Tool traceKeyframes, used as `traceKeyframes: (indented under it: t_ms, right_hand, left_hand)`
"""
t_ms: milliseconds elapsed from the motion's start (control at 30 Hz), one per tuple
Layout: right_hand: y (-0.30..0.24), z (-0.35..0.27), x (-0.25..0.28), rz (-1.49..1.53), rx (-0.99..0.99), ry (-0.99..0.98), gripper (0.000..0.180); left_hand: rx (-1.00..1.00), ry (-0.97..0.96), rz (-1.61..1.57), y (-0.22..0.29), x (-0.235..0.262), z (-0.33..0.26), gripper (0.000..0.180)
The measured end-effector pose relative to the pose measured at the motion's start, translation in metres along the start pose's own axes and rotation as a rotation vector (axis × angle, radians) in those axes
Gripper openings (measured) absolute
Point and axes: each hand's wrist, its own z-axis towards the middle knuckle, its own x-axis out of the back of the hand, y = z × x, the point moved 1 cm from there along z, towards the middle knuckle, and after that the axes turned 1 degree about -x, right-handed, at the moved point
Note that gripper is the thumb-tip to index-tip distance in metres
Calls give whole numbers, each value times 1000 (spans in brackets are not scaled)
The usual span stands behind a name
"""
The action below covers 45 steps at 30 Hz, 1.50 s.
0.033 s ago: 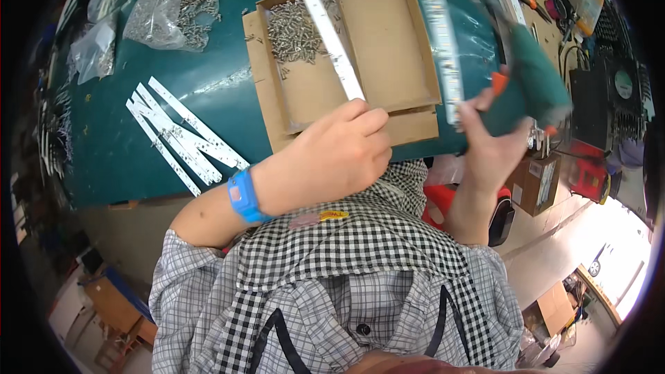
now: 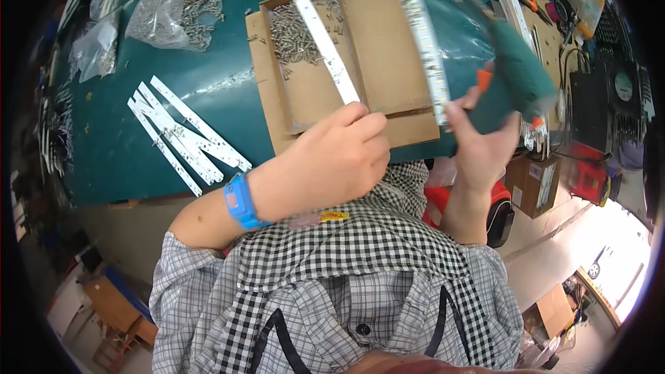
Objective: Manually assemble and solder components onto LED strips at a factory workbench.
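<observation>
L hand (image 2: 332, 163) gripping white strip (image 2: 322, 38), R hand (image 2: 485, 142) green tool (image 2: 516, 73), cardboard tray (image 2: 388, 55)

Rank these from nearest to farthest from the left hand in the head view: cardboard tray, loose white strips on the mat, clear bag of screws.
1. Cardboard tray, just beyond the left hand.
2. Loose white strips, to its left.
3. Bag of screws, far upper left.

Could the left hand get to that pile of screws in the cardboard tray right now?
Probably not freely: the left hand is closed around a white strip. The screws lie uncovered in the cardboard tray just beyond it, so only the full grip hinders.
</observation>
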Motion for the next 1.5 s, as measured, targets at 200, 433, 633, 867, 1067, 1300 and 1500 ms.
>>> traceKeyframes:
  t_ms: [200,433,633,867,1067,1300,1500]
  right_hand:
    - [22,-11,-33,-250,31,-79,33]
    - [23,-15,-45,-328,121,-51,33]
    - [26,-20,-43,-338,100,-125,30]
    - [37,-32,-44,-206,157,-173,36]
    - [50,-38,-42,-241,237,-207,65]
    - [67,-42,-29,-400,346,-226,70]
    - [57,-52,-37,-392,356,-159,66]
  left_hand:
    - [160,-72,16,15,48,-45,27]
    - [376,-166,57,14,64,-104,22]
    - [504,-258,66,5,53,-134,17]
    - [570,-284,15,2,47,-138,17]
    - [588,-310,-122,-2,56,-136,26]
    - [528,-157,-108,-21,77,-106,34]
    - [530,221,166,-95,61,-87,27]
